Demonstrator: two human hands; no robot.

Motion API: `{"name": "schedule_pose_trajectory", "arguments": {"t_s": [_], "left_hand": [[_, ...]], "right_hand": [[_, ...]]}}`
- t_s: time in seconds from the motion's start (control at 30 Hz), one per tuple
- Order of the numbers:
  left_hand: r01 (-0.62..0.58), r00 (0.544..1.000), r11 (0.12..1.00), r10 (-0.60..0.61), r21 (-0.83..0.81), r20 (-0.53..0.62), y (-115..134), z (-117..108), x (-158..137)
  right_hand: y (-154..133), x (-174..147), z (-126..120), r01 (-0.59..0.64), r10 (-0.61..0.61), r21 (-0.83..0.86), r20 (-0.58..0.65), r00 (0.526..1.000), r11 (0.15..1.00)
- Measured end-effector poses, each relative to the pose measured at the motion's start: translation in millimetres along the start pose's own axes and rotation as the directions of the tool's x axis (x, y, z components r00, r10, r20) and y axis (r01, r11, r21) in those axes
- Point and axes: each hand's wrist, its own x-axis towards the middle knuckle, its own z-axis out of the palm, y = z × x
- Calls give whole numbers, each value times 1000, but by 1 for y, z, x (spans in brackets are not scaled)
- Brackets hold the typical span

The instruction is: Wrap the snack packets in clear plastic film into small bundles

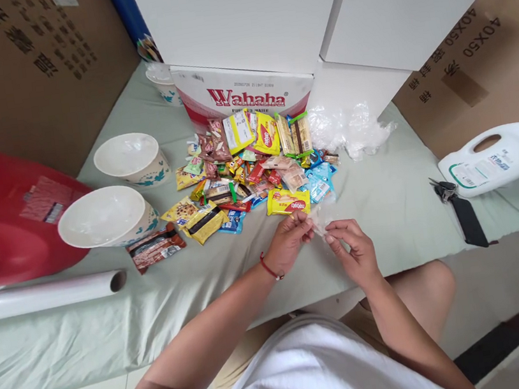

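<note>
Between my two hands is a small clear plastic bag, pinched at its near edge. My left hand, with a red cord at the wrist, grips the bag's left side. On its right side, the thumb and fingers of my right hand hold it. Just beyond my left fingers lies a yellow nabati wafer packet. Behind that spreads a pile of wrapped snacks in many colours. Whether anything is inside the bag, I cannot tell.
Two paper bowls stand left of the pile, beside a red container and a white roll. Crumpled clear plastic bags lie behind, near a Wahaha carton. A white jug and keys are at right.
</note>
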Motion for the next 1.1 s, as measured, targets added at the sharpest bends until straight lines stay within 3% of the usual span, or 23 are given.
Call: {"name": "schedule_pose_trajectory", "arguments": {"t_s": [0.23, 0.4, 0.53, 0.63, 0.7, 0.8, 0.93, 1.0, 1.1], "left_hand": [[39, 995, 993, -49, -113, -88, 8, -8, 5], [34, 988, 981, -62, -189, -144, 15, -11, 7], [-9, 976, 986, -27, -165, -214, 21, -13, -7], [-2, 974, 995, -21, -103, -226, 31, -26, -26], [35, 978, 999, -38, -21, -206, 40, -39, -39], [68, 982, 986, -39, 150, -184, 52, -61, -53], [115, 972, 946, -44, 305, -229, 59, -82, -58], [173, 963, 934, -95, 311, -252, 58, -85, -57], [215, 960, 926, -143, 310, -240, 52, -80, -54]], "right_hand": [[6, -8, -10, -162, 178, 103, -171, 969, 981], [13, -8, -26, -217, 307, 245, -435, 847, 945], [13, -5, -42, -287, 546, 554, -386, 743, 782], [14, -4, -52, -350, 647, 651, -290, 705, 674], [18, -5, -56, -378, 666, 664, -246, 705, 646], [32, -10, -58, -417, 644, 617, -197, 739, 667], [57, -14, -58, -534, 617, 394, -113, 779, 748], [59, -13, -58, -502, 536, 189, -233, 812, 844], [39, -8, -52, -287, 201, -128, -456, 867, 949]]}}
